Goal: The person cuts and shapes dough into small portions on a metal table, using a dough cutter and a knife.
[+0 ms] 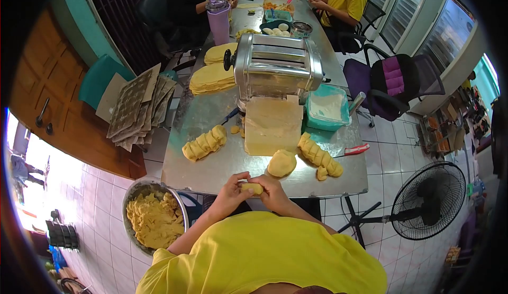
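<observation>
A small piece of yellow dough (253,188) is pinched between my two hands, just off the table's near edge. My left hand (230,193) closes on it from the left, and my right hand (270,192) closes on it from the right. Just beyond my right hand, a flattened round of dough (281,163) lies on the metal table. A row of dough pieces (205,143) sits to the left, and another row of dough pieces (320,156) to the right. Past them stands a silver pasta machine (278,64) with a pale board (273,127) in front.
A bowl of dough (153,217) stands low at my left. Stacked dough sheets (212,78) lie left of the machine. To its right are a teal tub of flour (326,109) and a red-handled knife (355,149). A fan (428,201) stands at right. Two people sit farther along the table.
</observation>
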`<action>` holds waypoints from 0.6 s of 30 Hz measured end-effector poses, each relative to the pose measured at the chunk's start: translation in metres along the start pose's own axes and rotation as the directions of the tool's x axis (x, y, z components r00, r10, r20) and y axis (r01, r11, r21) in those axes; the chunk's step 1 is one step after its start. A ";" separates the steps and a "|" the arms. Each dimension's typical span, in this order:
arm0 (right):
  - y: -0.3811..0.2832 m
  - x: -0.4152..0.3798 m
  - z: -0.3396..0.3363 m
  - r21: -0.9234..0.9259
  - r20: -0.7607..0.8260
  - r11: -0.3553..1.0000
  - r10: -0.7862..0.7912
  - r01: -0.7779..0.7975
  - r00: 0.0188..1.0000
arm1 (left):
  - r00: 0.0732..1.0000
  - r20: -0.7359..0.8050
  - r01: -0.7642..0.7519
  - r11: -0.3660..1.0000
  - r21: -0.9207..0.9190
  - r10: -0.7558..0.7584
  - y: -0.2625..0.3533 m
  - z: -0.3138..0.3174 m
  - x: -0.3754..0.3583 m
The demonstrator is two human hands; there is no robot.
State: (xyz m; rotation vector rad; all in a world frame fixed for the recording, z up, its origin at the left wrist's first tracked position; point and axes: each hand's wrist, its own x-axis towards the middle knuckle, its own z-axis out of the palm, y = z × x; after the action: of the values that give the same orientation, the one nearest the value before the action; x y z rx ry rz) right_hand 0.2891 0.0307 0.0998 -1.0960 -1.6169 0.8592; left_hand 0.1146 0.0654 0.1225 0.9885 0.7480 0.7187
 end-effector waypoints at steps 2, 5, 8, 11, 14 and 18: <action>-0.005 0.001 0.002 -0.030 0.018 0.999 0.030 -0.029 0.999 | 0.989 0.027 -0.139 0.852 0.505 0.145 -0.012 -0.003 0.003; -0.008 0.001 0.004 -0.015 0.040 0.996 0.092 -0.091 0.995 | 0.987 -0.024 -0.118 0.826 0.551 0.157 -0.009 -0.003 0.001; -0.009 -0.002 0.009 0.044 0.108 0.991 0.121 -0.126 0.987 | 0.973 -0.042 -0.122 0.663 0.739 0.226 0.004 -0.002 -0.004; -0.023 0.005 0.002 0.040 0.203 0.951 0.293 -0.307 0.934 | 0.965 -0.072 -0.129 0.690 0.712 0.254 -0.004 -0.011 -0.002; -0.012 0.007 0.010 0.120 0.100 0.941 0.305 -0.316 0.947 | 0.979 -0.115 -0.056 0.758 0.650 0.171 -0.002 -0.010 -0.002; -0.009 0.010 0.010 0.086 0.023 0.966 0.242 -0.244 0.970 | 0.989 -0.078 -0.080 0.903 0.423 0.124 -0.004 -0.011 -0.003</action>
State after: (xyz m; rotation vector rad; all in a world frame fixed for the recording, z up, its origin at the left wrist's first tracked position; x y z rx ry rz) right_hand 0.2758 0.0370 0.1086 -1.2450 -1.4588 1.0895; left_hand 0.1051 0.0666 0.1160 1.3985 0.9719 0.7183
